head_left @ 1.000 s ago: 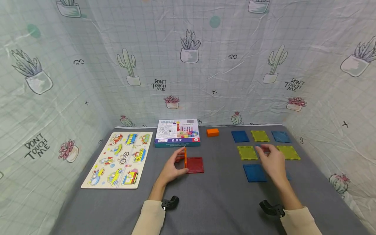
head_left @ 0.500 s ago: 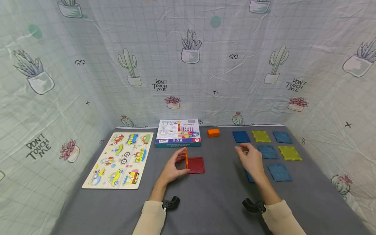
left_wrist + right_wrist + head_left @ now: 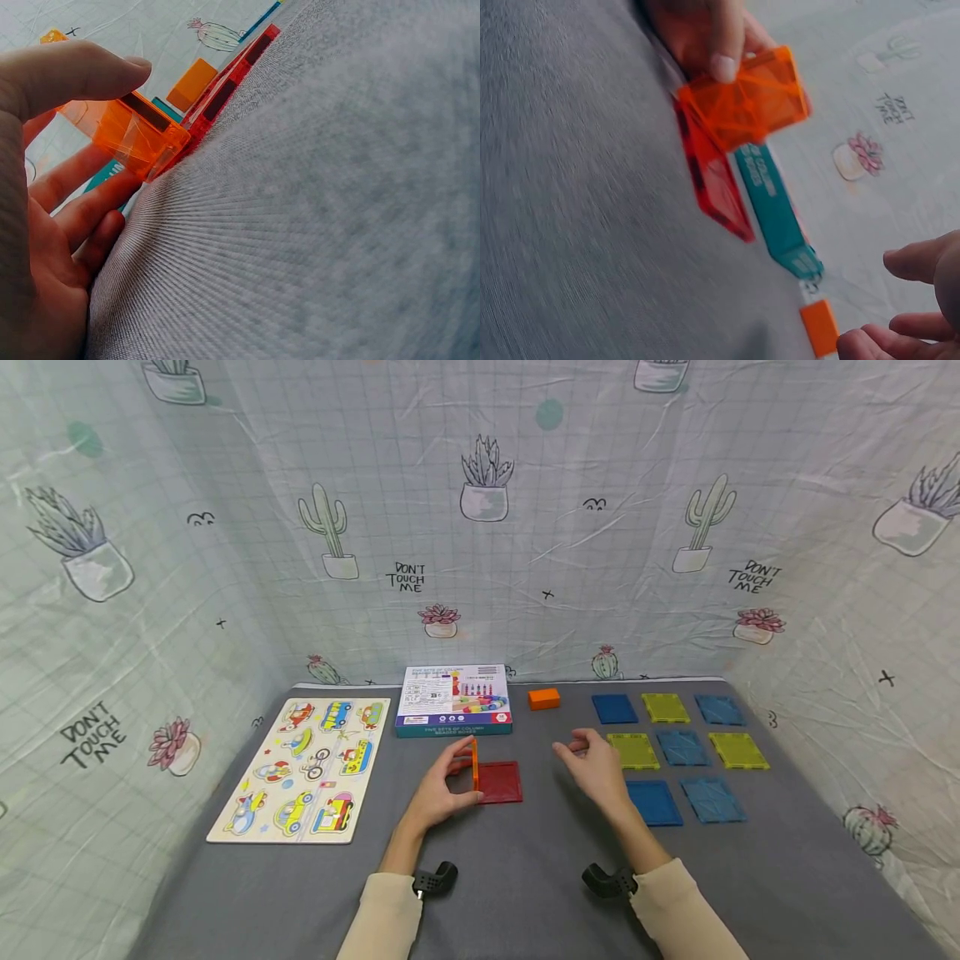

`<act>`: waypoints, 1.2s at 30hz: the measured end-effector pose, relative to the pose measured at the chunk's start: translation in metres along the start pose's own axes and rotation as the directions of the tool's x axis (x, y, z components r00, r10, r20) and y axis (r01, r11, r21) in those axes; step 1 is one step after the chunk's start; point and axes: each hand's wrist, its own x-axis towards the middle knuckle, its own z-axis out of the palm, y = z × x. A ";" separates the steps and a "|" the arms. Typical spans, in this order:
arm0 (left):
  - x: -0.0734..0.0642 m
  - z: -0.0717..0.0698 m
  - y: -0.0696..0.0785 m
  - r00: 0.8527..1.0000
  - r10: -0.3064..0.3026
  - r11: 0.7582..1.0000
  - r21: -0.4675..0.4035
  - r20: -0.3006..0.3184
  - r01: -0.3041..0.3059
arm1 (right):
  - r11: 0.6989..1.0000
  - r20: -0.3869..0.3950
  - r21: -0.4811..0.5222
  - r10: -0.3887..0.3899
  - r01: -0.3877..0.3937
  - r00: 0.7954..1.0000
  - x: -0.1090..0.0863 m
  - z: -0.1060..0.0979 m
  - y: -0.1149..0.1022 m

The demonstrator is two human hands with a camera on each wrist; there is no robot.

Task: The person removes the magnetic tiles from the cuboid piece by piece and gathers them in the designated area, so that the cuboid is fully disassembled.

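My left hand (image 3: 441, 789) pinches an orange see-through magnetic tile (image 3: 124, 131) between thumb and fingers. The tile stands upright along the left edge of a flat red magnetic tile (image 3: 500, 782). In the right wrist view the orange tile's face (image 3: 750, 97) shows clearly, with the thumb on its near side. My right hand (image 3: 595, 770) hovers between the red tile and a yellow tile (image 3: 633, 751). Its thumb and fingers (image 3: 900, 341) are apart, with nothing between them.
Blue (image 3: 652, 802) and yellow tiles lie in loose rows at the right. At the back stand a beaded-boxes carton (image 3: 453, 702) and a small orange block (image 3: 543, 698). A vehicle puzzle board (image 3: 303, 768) lies at the left. Printed cloth (image 3: 480, 560) surrounds the grey table.
My right hand has moved left from above the blue and yellow tiles toward the red one. The left hand and the orange tile have stayed in place.
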 end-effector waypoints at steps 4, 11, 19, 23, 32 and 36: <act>0.000 0.000 0.000 1.000 -0.002 1.000 0.002 0.002 0.002 | 1.000 0.041 0.023 0.017 -0.018 0.999 -0.002 0.015 -0.005; 0.001 0.000 0.001 1.000 -0.019 1.000 0.016 0.012 0.019 | 1.000 0.079 0.014 0.013 -0.014 0.997 -0.008 0.038 -0.012; 0.000 0.001 0.002 1.000 -0.029 0.999 0.024 0.011 0.029 | 1.000 0.129 -0.010 0.025 -0.024 0.991 -0.013 0.053 -0.015; 0.001 0.000 0.002 1.000 -0.022 1.000 0.021 0.010 0.022 | 1.000 0.149 0.010 0.025 -0.027 0.989 -0.015 0.056 -0.018; 0.002 0.000 -0.002 1.000 -0.024 1.000 -0.002 0.007 0.024 | 0.996 0.136 0.059 0.051 -0.060 0.989 -0.019 0.063 -0.023; 0.002 0.000 -0.004 0.999 -0.041 0.999 -0.004 0.002 0.041 | 0.993 0.124 0.090 0.062 -0.074 0.990 -0.018 0.066 -0.021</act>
